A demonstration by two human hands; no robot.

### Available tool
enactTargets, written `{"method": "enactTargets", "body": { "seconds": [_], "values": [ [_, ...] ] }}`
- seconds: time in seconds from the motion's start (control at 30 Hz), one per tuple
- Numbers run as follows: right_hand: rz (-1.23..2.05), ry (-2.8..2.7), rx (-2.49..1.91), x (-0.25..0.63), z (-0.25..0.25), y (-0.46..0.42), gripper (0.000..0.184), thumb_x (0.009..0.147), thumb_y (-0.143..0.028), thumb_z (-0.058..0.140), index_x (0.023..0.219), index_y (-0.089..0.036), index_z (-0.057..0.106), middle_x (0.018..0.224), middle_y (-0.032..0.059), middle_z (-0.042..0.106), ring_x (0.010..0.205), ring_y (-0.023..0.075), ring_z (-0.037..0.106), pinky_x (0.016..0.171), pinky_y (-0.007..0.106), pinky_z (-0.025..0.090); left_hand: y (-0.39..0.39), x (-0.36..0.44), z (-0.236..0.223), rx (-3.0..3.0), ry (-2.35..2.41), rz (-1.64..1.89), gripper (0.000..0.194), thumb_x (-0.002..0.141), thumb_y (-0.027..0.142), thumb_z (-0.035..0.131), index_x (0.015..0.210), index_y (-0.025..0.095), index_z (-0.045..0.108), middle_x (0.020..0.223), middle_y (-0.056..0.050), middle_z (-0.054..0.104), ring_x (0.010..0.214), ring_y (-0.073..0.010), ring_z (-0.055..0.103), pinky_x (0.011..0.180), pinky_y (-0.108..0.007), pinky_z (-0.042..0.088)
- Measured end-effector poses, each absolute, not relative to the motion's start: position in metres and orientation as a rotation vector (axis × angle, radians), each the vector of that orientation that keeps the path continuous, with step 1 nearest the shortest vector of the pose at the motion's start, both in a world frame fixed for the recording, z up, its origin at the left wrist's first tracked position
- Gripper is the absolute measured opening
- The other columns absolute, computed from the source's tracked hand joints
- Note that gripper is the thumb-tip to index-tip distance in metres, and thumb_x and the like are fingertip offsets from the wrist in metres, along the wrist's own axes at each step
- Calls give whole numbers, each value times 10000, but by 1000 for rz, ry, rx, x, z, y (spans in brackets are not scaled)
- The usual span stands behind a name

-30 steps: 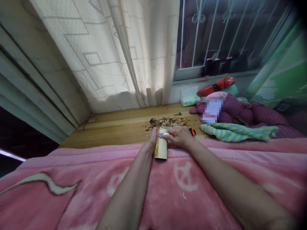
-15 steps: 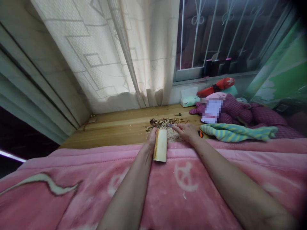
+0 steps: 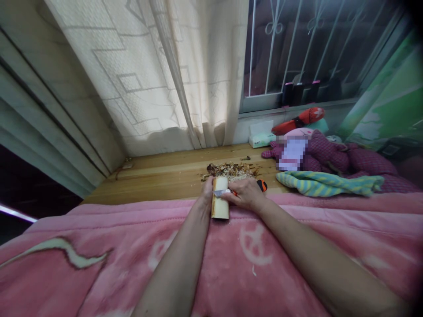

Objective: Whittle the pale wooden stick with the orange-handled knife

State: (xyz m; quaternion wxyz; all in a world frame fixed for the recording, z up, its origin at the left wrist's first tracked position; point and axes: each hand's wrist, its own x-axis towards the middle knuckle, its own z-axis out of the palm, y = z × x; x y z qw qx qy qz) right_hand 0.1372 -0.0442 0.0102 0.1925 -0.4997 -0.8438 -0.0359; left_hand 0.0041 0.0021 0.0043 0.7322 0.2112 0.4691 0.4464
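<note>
Against left hand [image 3: 208, 188], pale cylinder [image 3: 220, 209]

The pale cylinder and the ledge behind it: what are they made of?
The cylinder looks like matte wood or bamboo, judging by its creamy face and brown edge. The ledge seems smooth wood, perhaps laminate, with visible grain.

Two bare arms stretch forward and converge, the hands near each other but apart. The left forearm [image 3: 176, 255] runs steeply up to the left hand [image 3: 207, 190], whose fingers are mostly hidden. The right forearm [image 3: 313, 246] slants inward; the right hand [image 3: 247, 192] is curled in a closed grip, thumb extended toward the left.
</note>
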Motion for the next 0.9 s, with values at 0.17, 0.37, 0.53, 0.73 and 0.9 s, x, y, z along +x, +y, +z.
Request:
{"method": "enactTargets", "body": {
  "seconds": [0.17, 0.37, 0.53, 0.73, 0.9],
  "values": [
    [-68, -2380, -1423, 138, 11, -43, 594, 830, -611, 233, 770, -188, 646, 746, 52, 662, 651, 136, 548, 537, 251, 211, 4, 3, 2, 512, 1065, 970, 249, 740, 263, 361, 591, 137, 516, 421, -7, 485, 355, -119, 441, 406, -230, 369],
    [-112, -2375, -1421, 143, 7, -37, 597, 820, -631, 229, 831, -201, 644, 731, 45, 657, 647, 140, 553, 532, 248, 202, 1, 2, 2, 611, 1094, 893, 313, 764, 286, 294, 591, 141, 512, 386, -24, 473, 321, -131, 428, 369, -238, 354],
    [-115, -2257, -1543, 154, 0, -27, 614, 818, -636, 226, 715, -187, 632, 690, 50, 644, 639, 130, 543, 536, 243, 205, -3, -1, 4, 604, 1014, 743, 350, 750, 342, 297, 677, 124, 561, 411, -49, 511, 326, -161, 459, 350, -260, 358],
    [-142, -2216, -1597, 158, -6, -20, 618, 817, -639, 213, 723, -191, 628, 694, 50, 644, 641, 133, 546, 530, 246, 198, -5, -1, 7, 545, 972, 718, 368, 744, 362, 305, 695, 116, 574, 425, -68, 528, 312, -175, 458, 337, -277, 353],
    [-142, -2220, -1556, 159, -7, -18, 620, 816, -639, 218, 701, -183, 623, 683, 47, 640, 623, 129, 536, 524, 248, 184, -6, 0, 9, 525, 1001, 734, 332, 744, 339, 342, 710, 111, 582, 439, -65, 541, 364, -161, 488, 381, -253, 383]
  ]
}}
